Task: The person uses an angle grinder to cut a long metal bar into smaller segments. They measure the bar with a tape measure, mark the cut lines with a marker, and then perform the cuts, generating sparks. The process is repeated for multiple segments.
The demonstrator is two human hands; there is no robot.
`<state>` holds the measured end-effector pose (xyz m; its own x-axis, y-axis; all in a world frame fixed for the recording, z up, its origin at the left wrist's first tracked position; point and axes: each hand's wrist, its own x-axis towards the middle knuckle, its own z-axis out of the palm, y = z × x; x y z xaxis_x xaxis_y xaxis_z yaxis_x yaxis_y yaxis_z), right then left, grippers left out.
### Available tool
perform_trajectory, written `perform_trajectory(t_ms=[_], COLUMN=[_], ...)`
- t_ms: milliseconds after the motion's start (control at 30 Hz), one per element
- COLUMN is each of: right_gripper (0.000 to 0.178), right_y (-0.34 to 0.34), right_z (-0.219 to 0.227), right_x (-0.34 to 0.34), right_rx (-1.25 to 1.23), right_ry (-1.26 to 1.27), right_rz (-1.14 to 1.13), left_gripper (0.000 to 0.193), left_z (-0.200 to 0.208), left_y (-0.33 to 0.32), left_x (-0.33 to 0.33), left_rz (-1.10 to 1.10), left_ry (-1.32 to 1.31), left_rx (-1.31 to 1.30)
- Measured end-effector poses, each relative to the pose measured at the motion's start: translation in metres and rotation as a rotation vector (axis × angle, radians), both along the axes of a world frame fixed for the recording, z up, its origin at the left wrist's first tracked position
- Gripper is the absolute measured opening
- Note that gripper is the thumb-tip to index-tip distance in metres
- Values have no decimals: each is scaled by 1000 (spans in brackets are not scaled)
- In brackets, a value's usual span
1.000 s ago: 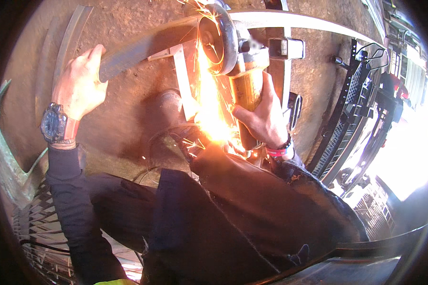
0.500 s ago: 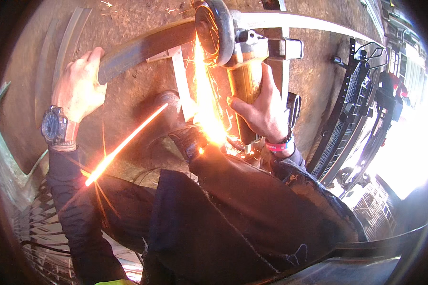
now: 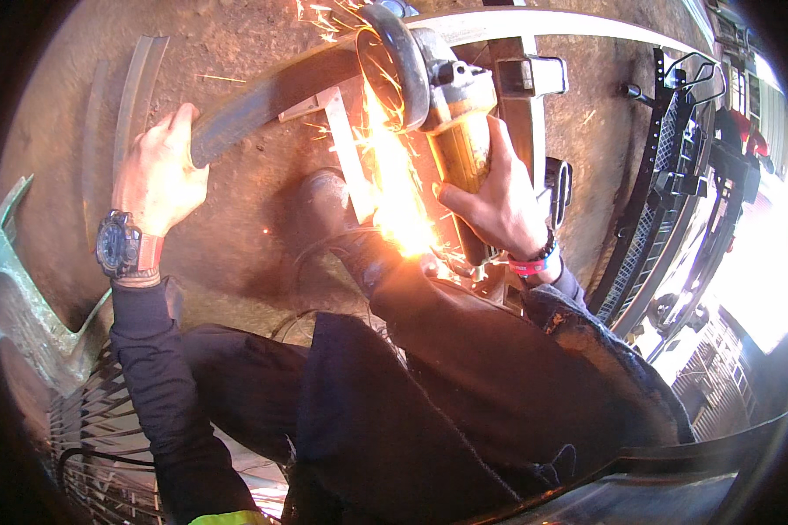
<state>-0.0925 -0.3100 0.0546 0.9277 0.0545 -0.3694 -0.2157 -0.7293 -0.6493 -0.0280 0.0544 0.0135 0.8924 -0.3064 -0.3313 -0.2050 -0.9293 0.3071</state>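
My right hand (image 3: 506, 199) is wrapped around the yellow body of an angle grinder (image 3: 462, 144). Its dark round guard (image 3: 400, 66) and disc meet the edge of a long curved metal bar (image 3: 276, 98). From that contact a bright stream of sparks (image 3: 392, 179) shoots down towards my trouser leg and boot (image 3: 328, 203); the glare hides part of the leg. My left hand (image 3: 162, 171), with a watch on the wrist, grips the bar's left end, fingers curled over its edge. The exact cutting point is hidden by the guard.
Under the bar, a pale metal bracket (image 3: 346, 144) and an upright frame piece (image 3: 530, 131) stand on the brown floor. Black metal bumper-like frames (image 3: 643, 210) lie at the right. A greenish metal piece (image 3: 39, 306) and a wire grille (image 3: 92, 429) are at the left.
The view has shifted slightly, so hands, grinder and bar appear a little further right and lower. A bright spark streak near my left forearm is gone; more sparks fly beyond the disc.
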Motion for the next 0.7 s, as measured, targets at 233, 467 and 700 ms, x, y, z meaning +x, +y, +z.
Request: perform_trajectory(t_ms=[233, 467, 700], right_gripper=[77, 76, 77], right_y=[1, 6, 9], right_z=[-1, -4, 2], right_x=[-8, 3, 15], right_rx=[24, 37, -1], right_ry=[-35, -24, -39], right_rz=[4, -1, 3], left_gripper=[60, 61, 61], left_z=[-2, -5, 0], left_y=[3, 5, 1], left_x=[0, -2, 2], left_rz=[-18, -40, -10], left_ry=[1, -40, 8], left_rx=[41, 24, 34])
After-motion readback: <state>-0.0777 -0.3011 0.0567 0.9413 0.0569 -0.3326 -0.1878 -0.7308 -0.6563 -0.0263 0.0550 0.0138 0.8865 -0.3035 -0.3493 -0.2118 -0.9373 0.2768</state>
